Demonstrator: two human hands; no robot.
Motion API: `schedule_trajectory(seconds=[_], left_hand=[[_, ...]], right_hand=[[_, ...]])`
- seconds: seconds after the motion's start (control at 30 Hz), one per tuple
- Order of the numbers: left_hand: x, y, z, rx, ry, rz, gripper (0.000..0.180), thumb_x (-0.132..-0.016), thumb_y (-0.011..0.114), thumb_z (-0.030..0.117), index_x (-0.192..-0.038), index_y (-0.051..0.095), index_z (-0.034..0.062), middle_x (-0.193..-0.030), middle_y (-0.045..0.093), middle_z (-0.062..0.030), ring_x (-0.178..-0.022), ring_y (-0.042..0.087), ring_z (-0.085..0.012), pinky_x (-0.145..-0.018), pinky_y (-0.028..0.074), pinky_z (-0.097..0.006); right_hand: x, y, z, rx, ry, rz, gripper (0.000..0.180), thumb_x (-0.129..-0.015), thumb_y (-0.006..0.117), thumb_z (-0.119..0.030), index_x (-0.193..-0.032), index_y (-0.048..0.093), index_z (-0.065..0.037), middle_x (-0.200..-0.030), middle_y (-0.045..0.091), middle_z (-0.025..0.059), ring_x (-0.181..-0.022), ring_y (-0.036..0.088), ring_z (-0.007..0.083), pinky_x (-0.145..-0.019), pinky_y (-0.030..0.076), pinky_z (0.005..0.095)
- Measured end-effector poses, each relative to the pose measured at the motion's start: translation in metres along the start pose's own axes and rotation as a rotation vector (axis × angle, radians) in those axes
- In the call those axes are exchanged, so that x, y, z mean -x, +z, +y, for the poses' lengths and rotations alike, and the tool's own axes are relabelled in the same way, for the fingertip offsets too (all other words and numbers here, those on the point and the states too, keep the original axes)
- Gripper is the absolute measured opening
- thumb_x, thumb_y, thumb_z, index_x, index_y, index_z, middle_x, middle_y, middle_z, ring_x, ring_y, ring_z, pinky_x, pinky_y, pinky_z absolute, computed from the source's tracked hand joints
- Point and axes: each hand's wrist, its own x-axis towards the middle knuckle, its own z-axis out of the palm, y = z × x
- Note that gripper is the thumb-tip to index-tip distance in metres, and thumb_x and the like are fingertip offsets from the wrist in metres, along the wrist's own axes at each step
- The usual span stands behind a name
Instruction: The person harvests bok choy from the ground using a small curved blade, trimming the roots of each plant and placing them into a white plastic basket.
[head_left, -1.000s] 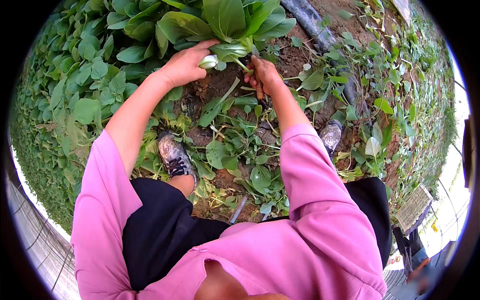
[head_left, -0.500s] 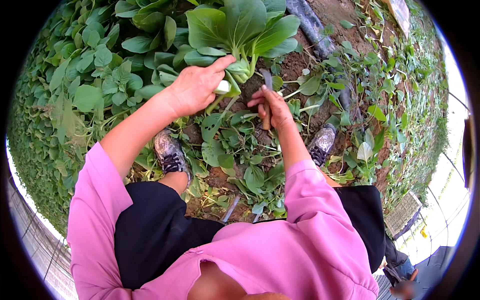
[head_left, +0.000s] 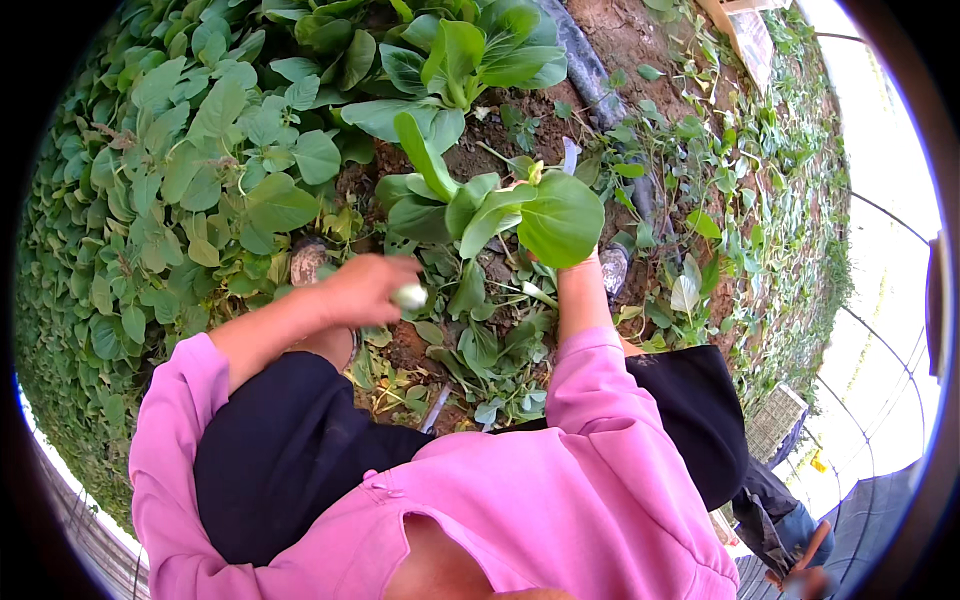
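Note:
My left hand (head_left: 365, 288) is above the low plants at the left, blurred by motion. A small white thing (head_left: 409, 296) shows at its thumb side, and I cannot make out what it is. A leafy green (head_left: 490, 215) with broad leaves lies sideways across my right hand, its pale base pointing up and right. One big leaf hides most of that hand; only the wrist (head_left: 578, 262) shows. Past the leaf sticks out the short blade of a knife (head_left: 570, 155), whose handle is hidden under the greens.
More leafy greens (head_left: 455, 75) grow ahead, and dense foliage (head_left: 200, 150) fills the left. A dark hose (head_left: 585, 60) runs over the soil. My shoes (head_left: 614, 270) stand among plants. A crate (head_left: 775, 425) and another person (head_left: 785, 530) are at the lower right.
My left hand has come off the leafy green and moved down and left. The green has left its spot in the row and tipped over my right hand, which has shifted slightly.

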Motion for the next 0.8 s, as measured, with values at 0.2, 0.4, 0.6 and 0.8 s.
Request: schedule_trajectory(seconds=[0.2,0.4,0.6,0.8], left_hand=[[-0.021,-0.081,-0.039,1.363,-0.717,0.286,0.039,-0.085,0.060,0.014,-0.119,0.056,-0.0037,-0.108,0.065,-0.0144,-0.080,0.068,-0.0176,-0.073,0.056,-0.030],[-0.032,-0.050,-0.010,2.054,-0.536,-0.132,0.056,-0.081,0.066,0.017,-0.130,0.046,-0.0020,-0.113,0.062,-0.0210,-0.109,0.063,-0.0313,-0.094,0.053,-0.039],[-0.032,-0.036,-0.014,1.737,-0.686,0.042,0.057,-0.080,0.068,0.013,-0.132,0.047,0.0022,-0.113,0.064,-0.0138,-0.103,0.065,-0.0270,-0.092,0.053,-0.037],[-0.045,-0.052,-0.013,1.351,-0.736,0.050,0.037,-0.074,0.074,0.009,-0.108,0.061,0.0034,-0.097,0.067,-0.0071,-0.087,0.065,-0.0159,-0.082,0.052,-0.030]], right_hand=[[0.010,0.108,0.000,0.431,0.141,-0.192,0.037,-0.074,0.070,-0.015,-0.107,0.064,0.000,-0.116,0.062,0.0272,-0.106,0.062,0.0333,-0.096,0.047,0.0429],[-0.026,0.172,0.044,0.712,0.231,-0.183,0.032,-0.071,0.070,0.001,-0.102,0.067,-0.001,-0.103,0.068,0.0121,-0.086,0.066,0.0182,-0.060,0.052,0.0252],[-0.025,0.164,0.049,0.955,0.153,-0.190,0.027,-0.079,0.069,-0.003,-0.106,0.066,-0.003,-0.099,0.069,0.0021,-0.082,0.061,0.0084,-0.075,0.049,0.0243],[-0.034,0.125,0.057,0.665,-0.221,0.381,0.016,-0.094,0.060,-0.016,-0.093,0.060,0.000,-0.088,0.070,0.0107,-0.065,0.065,0.0121,-0.052,0.048,0.0218]])
